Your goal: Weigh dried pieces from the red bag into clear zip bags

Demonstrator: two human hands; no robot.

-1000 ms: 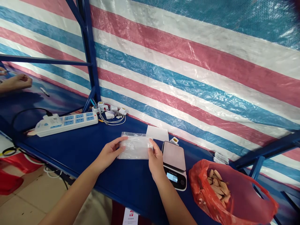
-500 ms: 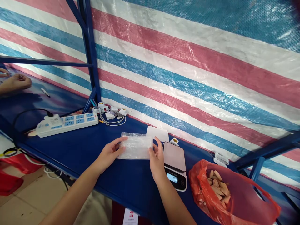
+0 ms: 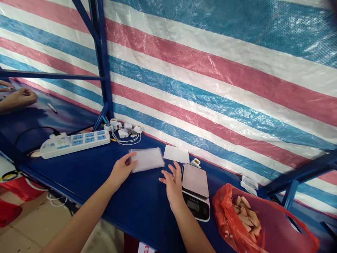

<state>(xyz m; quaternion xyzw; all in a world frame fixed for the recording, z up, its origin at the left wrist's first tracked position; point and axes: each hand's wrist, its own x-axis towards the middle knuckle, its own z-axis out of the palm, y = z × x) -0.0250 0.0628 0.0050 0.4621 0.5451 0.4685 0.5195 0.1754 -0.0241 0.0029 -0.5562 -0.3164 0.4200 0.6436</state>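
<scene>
My left hand [image 3: 123, 170] grips the left end of a stack of clear plastic bags [image 3: 147, 160], thumb on top, over the blue table. My right hand [image 3: 171, 179] is apart from the bags, fingers spread, with nothing in it. Just right of that hand is a kitchen scale [image 3: 195, 181] with a pale, bare weighing plate and a dark display panel. Behind the bags lies a white sheet of paper [image 3: 176, 153]. A red plastic bag [image 3: 223, 211] farther right stands open, with brownish dried slices [image 3: 246, 216] inside.
A white power strip [image 3: 76, 143] lies at the left, with plugs and cables [image 3: 123, 131] behind it. White packets [image 3: 249, 184] rest at the back right. A blue metal frame [image 3: 101, 63] rises before a striped sheet. Another person's hands [image 3: 19, 98] are at the far left.
My right hand has let go of the plastic bags and opened. The bags have shifted slightly left in my left hand. The scale's display light has gone dim.
</scene>
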